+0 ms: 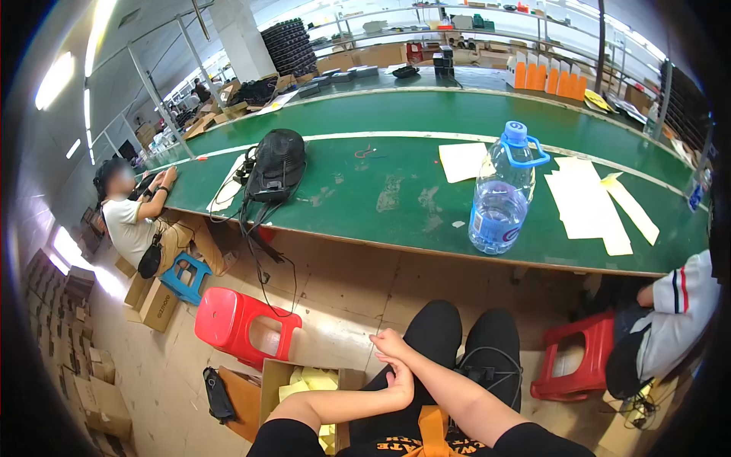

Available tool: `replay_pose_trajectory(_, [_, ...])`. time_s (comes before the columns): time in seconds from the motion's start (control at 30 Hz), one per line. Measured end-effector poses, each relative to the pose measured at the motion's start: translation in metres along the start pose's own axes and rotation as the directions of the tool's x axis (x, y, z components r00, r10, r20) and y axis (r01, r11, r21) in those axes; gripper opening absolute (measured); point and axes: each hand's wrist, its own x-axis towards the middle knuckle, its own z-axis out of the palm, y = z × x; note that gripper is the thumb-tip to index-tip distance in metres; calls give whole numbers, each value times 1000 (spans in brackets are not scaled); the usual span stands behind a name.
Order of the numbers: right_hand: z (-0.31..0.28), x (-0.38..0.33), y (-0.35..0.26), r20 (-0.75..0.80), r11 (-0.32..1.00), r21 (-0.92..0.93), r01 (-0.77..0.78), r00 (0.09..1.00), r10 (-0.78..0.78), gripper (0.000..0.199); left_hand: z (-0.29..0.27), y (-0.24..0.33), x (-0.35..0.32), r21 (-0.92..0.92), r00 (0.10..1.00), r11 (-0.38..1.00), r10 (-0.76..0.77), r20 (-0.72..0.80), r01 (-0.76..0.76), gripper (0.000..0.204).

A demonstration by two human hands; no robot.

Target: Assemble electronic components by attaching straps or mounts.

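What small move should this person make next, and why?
Probably part the hands first: the left hand and right hand are together over the lap, away from the green table, where the water bottle stands unheld.

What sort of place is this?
It looks like a workshop or small factory, though I can't be sure. There's a long green worktable with people sitting at it, shelves holding lots of things, and cardboard boxes piled up.
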Motion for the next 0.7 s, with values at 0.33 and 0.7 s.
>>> replay_pose_trajectory(0.33, [3,-3,-4,65,993,104,-55,997,48,40,3,8,-1,42,1000,999,12,-4,-12,40])
replay_pose_trajectory(0.7, [4,-2,-2,11,999,40,-36,999,35,41,3,5,-1,-2,999,1000,18,-32,-19,32])
